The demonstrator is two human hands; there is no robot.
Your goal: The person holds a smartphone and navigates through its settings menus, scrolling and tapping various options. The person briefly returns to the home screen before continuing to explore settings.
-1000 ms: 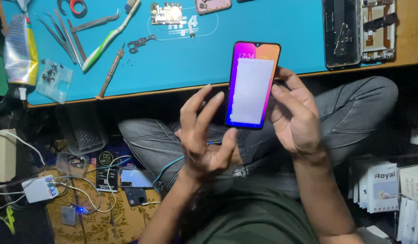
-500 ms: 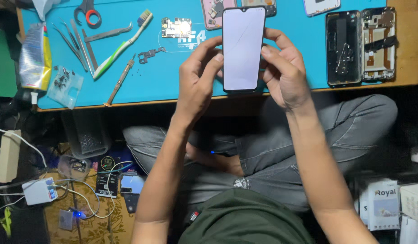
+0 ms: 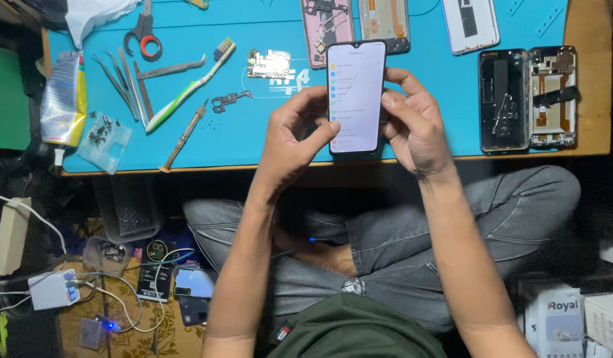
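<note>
Both hands are gripping a lit smartphone, which is standing upright in the view above the near edge of the blue work mat; the left hand is clasping its left edge from about eight o'clock, with the thumb lying across the lower part of the screen; the right hand is clasping the right edge from about four o'clock, its fingers wrapping behind and its thumb touching the side of the glass; the screen is showing a pale list of lines, too small to make out.

Outward from the phone, at about ten o'clock, a small bare circuit board is lying on the mat, with a dark metal bracket just below it; further toward nine o'clock a green and white toothbrush is lying at a slant, beside tweezers and a thin screwdriver; red-handled scissors are sitting at about eleven o'clock, well apart from the hands; at twelve o'clock opened phone frames are resting against the top of the view; at three o'clock two stripped dark phone bodies are lying side by side near the wooden table edge; at six o'clock, the person's crossed legs in grey jeans are showing under the table.
</note>
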